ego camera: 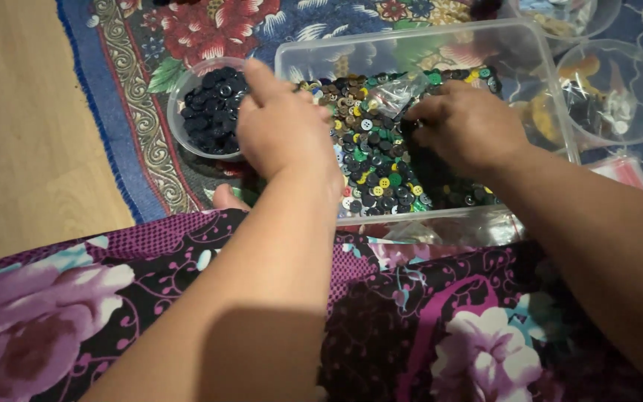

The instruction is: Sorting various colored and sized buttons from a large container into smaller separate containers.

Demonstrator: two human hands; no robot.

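Multicoloured buttons (373, 167) heaped in clear tray (440, 45); right hand (466, 126) fingers pressed into heap; left hand (280, 126) grip hidden.

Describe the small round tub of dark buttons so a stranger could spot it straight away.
Start at the big clear rectangular tray of mixed-colour buttons on the patterned rug. Just off its left end, beside the left hand, sits a small round clear tub. Unlike its neighbours, it holds only dark, near-black buttons.

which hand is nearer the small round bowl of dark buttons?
Left. The left hand hovers at the bowl rim, fingers over its edge. The right hand is off across the clear tray, in the mixed buttons.
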